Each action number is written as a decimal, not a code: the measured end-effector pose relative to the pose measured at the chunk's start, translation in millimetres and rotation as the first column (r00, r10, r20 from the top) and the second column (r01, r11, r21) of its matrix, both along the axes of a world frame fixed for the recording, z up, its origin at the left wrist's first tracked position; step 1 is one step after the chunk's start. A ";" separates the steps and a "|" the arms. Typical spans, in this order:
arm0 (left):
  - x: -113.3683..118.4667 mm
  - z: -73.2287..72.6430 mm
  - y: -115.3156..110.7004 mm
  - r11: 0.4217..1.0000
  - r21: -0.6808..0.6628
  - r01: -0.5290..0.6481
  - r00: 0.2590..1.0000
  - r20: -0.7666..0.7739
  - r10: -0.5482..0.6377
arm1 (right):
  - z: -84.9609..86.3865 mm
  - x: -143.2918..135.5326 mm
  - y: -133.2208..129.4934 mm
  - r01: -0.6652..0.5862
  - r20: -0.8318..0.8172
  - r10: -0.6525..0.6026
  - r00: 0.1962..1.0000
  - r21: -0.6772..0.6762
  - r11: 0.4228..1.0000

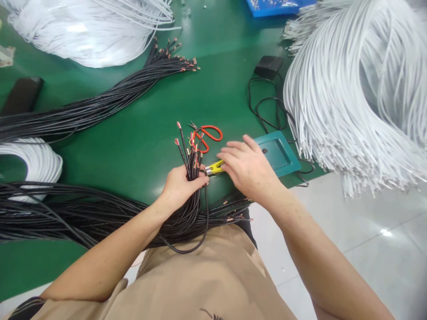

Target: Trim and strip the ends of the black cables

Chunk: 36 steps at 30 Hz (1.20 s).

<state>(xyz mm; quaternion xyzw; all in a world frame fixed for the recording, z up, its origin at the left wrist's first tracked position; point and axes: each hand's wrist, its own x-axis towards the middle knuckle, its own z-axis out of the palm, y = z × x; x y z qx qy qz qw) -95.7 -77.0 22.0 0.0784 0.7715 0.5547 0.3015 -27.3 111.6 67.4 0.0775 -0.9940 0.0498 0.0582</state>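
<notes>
- Black cables [193, 202]: bundle gathered in the left hand [179, 184], stripped ends rising above it, lengths curving below; thumb and fingers pinch the bundle near its tips, likely so that the ends stand up within reach.
- Yellow-handled pliers [216, 167]: held in the right hand [249, 166], nose just beside the left thumb; the fingers lie loosely extended, the thumb is hidden, and grip pressure cannot be told.
- Red-handled snips [212, 128]: lying just beyond the left hand, presumably kept handy.
- Teal tray [279, 151]: just beyond the right hand; white cables [333, 98] heap farther right, apparently leaving working room between.
</notes>
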 end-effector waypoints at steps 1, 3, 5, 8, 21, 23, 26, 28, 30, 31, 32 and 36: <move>0.2 0.8 0.1 1.000 0.000 0.000 1.000 0.005 0.000 | -0.4 1.5 1.3 0.087 -0.042 -0.087 0.995 0.014 0.996; 0.3 1.8 -0.5 1.000 -0.003 0.002 1.000 0.005 -0.002 | -3.3 4.1 4.7 0.276 -0.102 -0.271 0.957 0.039 0.960; 0.1 1.2 -2.3 1.000 -0.002 0.003 1.000 -0.002 -0.003 | -7.8 5.6 8.1 0.374 -0.107 -0.367 0.924 0.049 0.926; -1.0 -1.6 -7.2 1.000 0.018 -0.013 1.000 0.017 0.013 | -12.0 5.4 10.6 0.375 -0.089 -0.371 0.924 0.037 0.926; 2.4 12.6 -16.6 0.955 0.291 -0.049 0.992 0.124 0.013 | -6.7 9.5 -63.3 0.323 0.201 -0.264 0.943 -0.736 0.595; 2.8 12.9 -17.3 0.953 0.302 -0.031 0.992 0.125 -0.007 | -7.0 7.5 -65.2 0.389 0.309 -0.256 0.916 -0.840 0.379; 3.5 14.1 -18.1 0.945 0.328 -0.015 0.987 0.153 -0.038 | -5.5 4.9 -62.3 0.484 0.470 -0.157 0.868 -0.873 0.061; 3.9 14.8 -18.8 0.937 0.350 -0.002 0.983 0.171 -0.062 | -4.8 3.8 -60.8 0.515 0.518 -0.082 0.852 -0.856 -0.054; 4.0 14.5 -19.8 0.927 0.374 0.012 0.980 0.180 -0.085 | -4.3 2.9 -61.4 0.509 0.516 -0.044 0.855 -0.853 -0.116; 3.9 14.0 -20.4 0.922 0.388 0.014 0.978 0.184 -0.093 | -3.5 2.5 -62.4 0.492 0.502 -0.044 0.864 -0.859 -0.138; 3.8 13.3 -20.9 0.915 0.403 0.012 0.977 0.191 -0.097 | -2.2 2.3 -63.7 0.471 0.484 -0.055 0.874 -0.869 -0.152; 3.3 13.1 -21.8 0.877 0.480 -0.030 0.961 0.256 -0.107 | 8.2 5.9 -63.2 0.401 0.420 -0.098 0.902 -0.900 -0.172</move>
